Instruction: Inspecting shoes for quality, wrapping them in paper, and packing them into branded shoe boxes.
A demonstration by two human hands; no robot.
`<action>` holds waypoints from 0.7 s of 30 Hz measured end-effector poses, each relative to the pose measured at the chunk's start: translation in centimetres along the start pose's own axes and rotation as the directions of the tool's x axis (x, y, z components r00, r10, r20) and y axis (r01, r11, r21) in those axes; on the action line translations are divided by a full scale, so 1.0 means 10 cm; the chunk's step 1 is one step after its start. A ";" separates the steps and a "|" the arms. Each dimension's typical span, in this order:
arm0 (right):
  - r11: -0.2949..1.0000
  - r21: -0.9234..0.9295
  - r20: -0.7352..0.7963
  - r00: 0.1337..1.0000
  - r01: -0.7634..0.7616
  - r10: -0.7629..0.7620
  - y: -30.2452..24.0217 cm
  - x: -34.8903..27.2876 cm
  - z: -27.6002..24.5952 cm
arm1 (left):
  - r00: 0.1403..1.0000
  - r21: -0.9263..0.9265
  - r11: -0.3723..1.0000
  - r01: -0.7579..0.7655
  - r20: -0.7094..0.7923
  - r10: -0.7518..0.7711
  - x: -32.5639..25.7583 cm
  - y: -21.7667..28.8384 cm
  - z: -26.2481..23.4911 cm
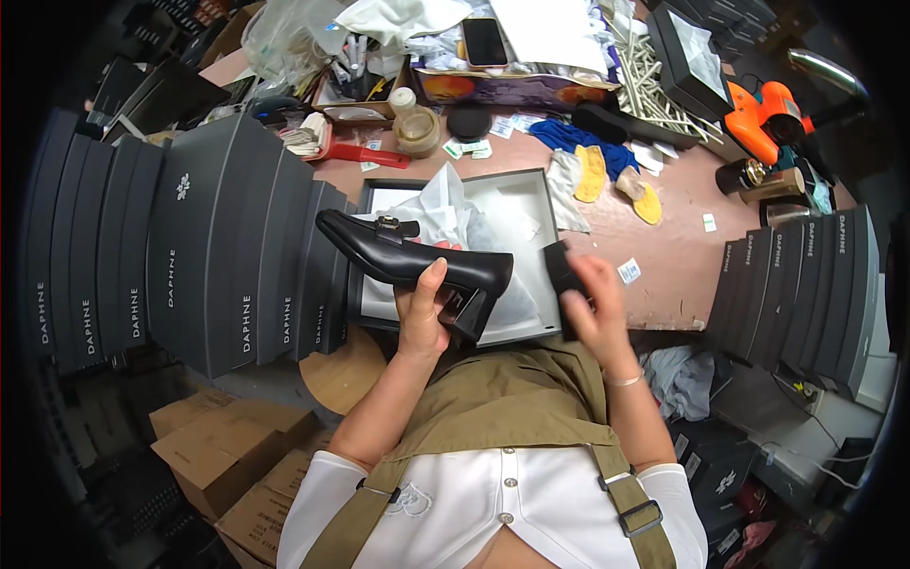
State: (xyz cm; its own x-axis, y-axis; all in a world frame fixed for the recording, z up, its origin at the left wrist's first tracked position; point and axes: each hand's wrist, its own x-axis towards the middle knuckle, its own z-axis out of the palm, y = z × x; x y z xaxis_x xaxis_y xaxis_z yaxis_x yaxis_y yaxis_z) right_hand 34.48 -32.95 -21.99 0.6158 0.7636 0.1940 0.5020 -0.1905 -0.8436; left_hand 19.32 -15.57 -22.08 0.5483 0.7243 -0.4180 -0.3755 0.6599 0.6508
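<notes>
My left hand (pixel 423 318) is wrapped round a black high-heeled shoe (pixel 408 258), thumb on its side. The shoe lies nearly level, toe to the left and block heel to the right, with a buckle-like ornament on its front. A dark, flat-sided block (pixel 562 280) is in my right hand (pixel 597 302), just right of the heel and apart from it; its kind is unclear and the hand is slightly blurred. Beneath the shoe stands an open shoebox (pixel 542 204), dark outside and white inside. Crumpled white tissue paper (pixel 438 211) and something dark under thin wrapping lie in it.
Dark shoeboxes stand in rows on the left (pixel 213 247) and right (pixel 806 284). Farther back are a glass jar (pixel 417 131), a red-handled tool (pixel 370 156), yellow pads (pixel 589 173), a blue cloth (pixel 569 136), a phone (pixel 484 43) and an orange heat-gun-like tool (pixel 763 121).
</notes>
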 end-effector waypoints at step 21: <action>0.932 0.155 0.191 0.915 0.328 -0.354 -1.02 -0.34 0.81 | 0.993 -0.171 0.985 -0.031 0.103 0.050 0.04 0.20 -0.29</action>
State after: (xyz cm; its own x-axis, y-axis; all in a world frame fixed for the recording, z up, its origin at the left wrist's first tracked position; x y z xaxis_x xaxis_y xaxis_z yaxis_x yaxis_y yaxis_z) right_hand 22.34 -28.63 -18.06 0.2701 0.8842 0.3811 0.5759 0.1688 -0.7999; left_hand 16.66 -13.35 -22.77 0.6032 0.7316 -0.3177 -0.5145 0.6612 0.5459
